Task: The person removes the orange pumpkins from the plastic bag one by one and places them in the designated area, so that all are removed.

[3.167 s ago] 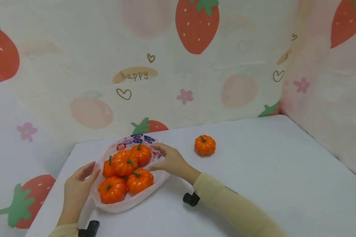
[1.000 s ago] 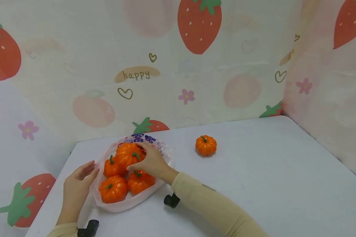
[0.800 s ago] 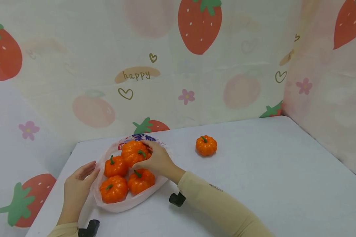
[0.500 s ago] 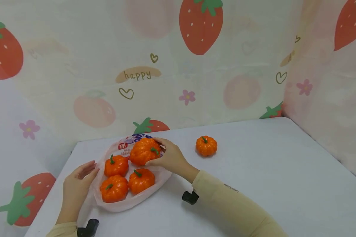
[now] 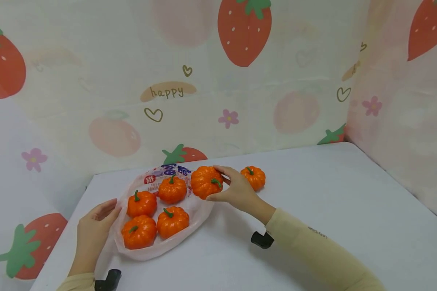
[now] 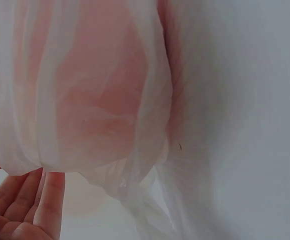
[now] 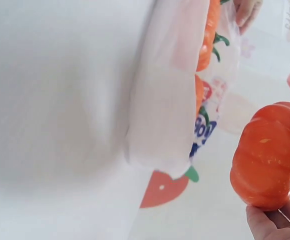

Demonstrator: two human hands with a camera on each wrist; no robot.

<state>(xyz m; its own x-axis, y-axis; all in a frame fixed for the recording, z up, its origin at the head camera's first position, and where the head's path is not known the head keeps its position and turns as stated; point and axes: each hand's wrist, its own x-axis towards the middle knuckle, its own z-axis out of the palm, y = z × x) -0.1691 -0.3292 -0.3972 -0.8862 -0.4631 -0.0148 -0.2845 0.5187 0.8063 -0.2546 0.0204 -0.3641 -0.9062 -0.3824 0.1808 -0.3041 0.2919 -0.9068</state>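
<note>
In the head view my right hand [image 5: 240, 192] grips an orange pumpkin [image 5: 206, 182] with a green stem, held raised at the right rim of a white plastic bag [image 5: 145, 254]. The right wrist view shows this pumpkin [image 7: 267, 157] between thumb and fingers, clear of the bag [image 7: 160, 110]. Several pumpkins lie in the open bag, among them one near its back [image 5: 172, 190] and one at its front left [image 5: 139, 232]. My left hand [image 5: 94, 230] touches the bag's left rim with relaxed fingers; in the left wrist view those fingers [image 6: 47, 205] are beside the bag's side [image 6: 100, 100].
Another pumpkin [image 5: 253, 178] stands on the white table [image 5: 331, 218], just behind and right of my right hand. A cloth wall [image 5: 255, 97] printed with strawberries rises along the table's back edge, and a second one [image 5: 404, 133] stands on the right.
My right hand went into the bag, took hold of the top pumpkin and has carried it right to the rim. The pumpkin behind it shows fully now. My left hand stays in place.
</note>
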